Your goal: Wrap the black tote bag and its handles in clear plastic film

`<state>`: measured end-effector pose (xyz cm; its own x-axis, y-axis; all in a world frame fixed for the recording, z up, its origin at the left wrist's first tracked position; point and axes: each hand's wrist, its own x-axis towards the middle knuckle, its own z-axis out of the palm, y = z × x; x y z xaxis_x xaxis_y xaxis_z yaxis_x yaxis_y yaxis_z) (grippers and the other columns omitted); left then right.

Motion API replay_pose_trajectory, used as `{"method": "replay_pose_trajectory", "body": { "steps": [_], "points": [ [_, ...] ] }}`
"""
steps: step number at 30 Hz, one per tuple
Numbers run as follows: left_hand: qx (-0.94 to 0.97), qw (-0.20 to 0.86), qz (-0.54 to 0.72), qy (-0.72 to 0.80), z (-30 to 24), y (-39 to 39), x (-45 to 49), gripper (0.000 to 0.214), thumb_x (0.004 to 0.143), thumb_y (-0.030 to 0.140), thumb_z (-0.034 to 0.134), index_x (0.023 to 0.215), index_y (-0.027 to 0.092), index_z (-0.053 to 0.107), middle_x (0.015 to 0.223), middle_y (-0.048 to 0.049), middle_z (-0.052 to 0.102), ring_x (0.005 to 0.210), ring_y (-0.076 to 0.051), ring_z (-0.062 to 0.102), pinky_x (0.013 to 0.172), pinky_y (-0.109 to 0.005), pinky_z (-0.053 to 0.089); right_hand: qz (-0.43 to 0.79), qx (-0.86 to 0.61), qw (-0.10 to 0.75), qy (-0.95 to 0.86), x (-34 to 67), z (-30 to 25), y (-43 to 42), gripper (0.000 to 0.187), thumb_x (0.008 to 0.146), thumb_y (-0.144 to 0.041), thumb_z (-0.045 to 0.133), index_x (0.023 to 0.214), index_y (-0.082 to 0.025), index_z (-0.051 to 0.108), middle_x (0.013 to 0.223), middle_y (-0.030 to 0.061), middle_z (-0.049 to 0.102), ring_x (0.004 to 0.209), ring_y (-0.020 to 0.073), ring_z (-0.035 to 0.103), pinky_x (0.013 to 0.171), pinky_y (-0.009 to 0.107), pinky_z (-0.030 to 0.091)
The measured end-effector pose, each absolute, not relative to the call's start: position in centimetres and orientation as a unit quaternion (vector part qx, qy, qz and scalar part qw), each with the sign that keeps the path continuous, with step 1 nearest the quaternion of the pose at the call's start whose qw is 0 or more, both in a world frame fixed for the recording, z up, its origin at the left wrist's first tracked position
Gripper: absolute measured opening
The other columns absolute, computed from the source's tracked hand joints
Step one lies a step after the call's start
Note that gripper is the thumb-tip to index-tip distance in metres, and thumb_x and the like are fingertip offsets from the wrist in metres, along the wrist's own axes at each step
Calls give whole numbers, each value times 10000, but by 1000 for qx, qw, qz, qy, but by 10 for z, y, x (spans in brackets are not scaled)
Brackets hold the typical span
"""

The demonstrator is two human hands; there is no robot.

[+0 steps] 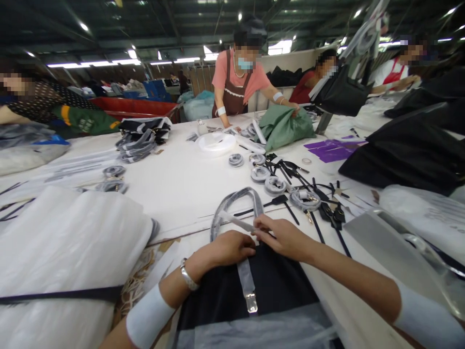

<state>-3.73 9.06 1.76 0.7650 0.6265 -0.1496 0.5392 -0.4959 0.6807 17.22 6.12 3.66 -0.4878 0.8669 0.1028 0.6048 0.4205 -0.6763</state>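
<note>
A black bag (218, 295) lies before me, its lower part under clear plastic film. Its arched handle (236, 195) is wrapped in plastic and stands up beyond the bag's top edge. A wrapped tab with a shiny metal clasp (251, 302) hangs down the front. My right hand (278, 235) pinches a pale translucent strip (236, 221) that slants across the handle's opening. At the bag's top edge, my left hand (232, 246) is closed with curled fingers; what they grip is hidden.
Coiled wrapped straps (275, 185) and black leather tabs (329, 213) lie on the white table (174, 179). White foam sheeting (69, 252) is piled at left, black bags (407, 150) at right. Across the table, a co-worker (236, 82) handles a green bag (285, 127).
</note>
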Motion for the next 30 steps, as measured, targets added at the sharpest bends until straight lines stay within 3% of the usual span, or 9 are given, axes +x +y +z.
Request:
{"method": "replay_pose_trajectory", "body": {
  "steps": [5,9,15,18,22,26,30],
  "points": [
    [868,369,36,330,24,92,-50,294,813,335,694,1074,202,720,1048,-70,736,941,-233,669,823,-287,481,244,-459,74,-851,172,30,82,208,914,-220,528,1094,-219,631,753,26,698,714,204,635,641,262,388],
    [867,411,54,275,25,97,-60,330,840,371,677,1131,217,699,1124,-64,717,1023,-223,656,898,-279,462,290,-422,30,-858,179,32,90,169,869,-166,557,941,-189,708,762,38,705,742,189,634,671,245,407],
    [873,382,81,293,19,92,-59,243,848,319,674,1057,202,720,1026,-52,733,944,-204,660,864,-277,463,301,-386,-80,-868,172,41,104,221,804,-109,602,919,-216,756,775,25,728,726,184,643,642,234,399],
    [871,371,101,307,17,88,-58,211,849,286,662,1037,204,711,1007,-41,725,933,-194,648,854,-272,462,280,-365,-81,-884,163,46,107,207,822,-191,644,992,-230,755,915,51,746,842,219,656,691,248,411],
    [865,358,120,329,19,85,-59,206,837,292,672,1023,211,709,1008,-38,720,935,-196,643,849,-279,458,351,-345,-2,-871,160,45,107,289,895,-361,601,1098,-195,721,937,62,739,830,209,655,700,244,433],
    [861,358,126,340,23,83,-59,165,829,268,670,977,219,724,953,-22,730,872,-182,645,823,-273,458,379,-364,12,-850,166,41,108,340,845,-243,623,1172,-184,693,918,46,734,808,193,649,697,234,436],
    [857,350,128,357,26,80,-57,166,824,259,663,971,219,727,938,-23,728,874,-188,637,809,-283,453,385,-359,-71,-847,171,49,116,303,796,-143,617,1045,-235,764,904,4,756,789,176,655,705,220,433]
  ]
}}
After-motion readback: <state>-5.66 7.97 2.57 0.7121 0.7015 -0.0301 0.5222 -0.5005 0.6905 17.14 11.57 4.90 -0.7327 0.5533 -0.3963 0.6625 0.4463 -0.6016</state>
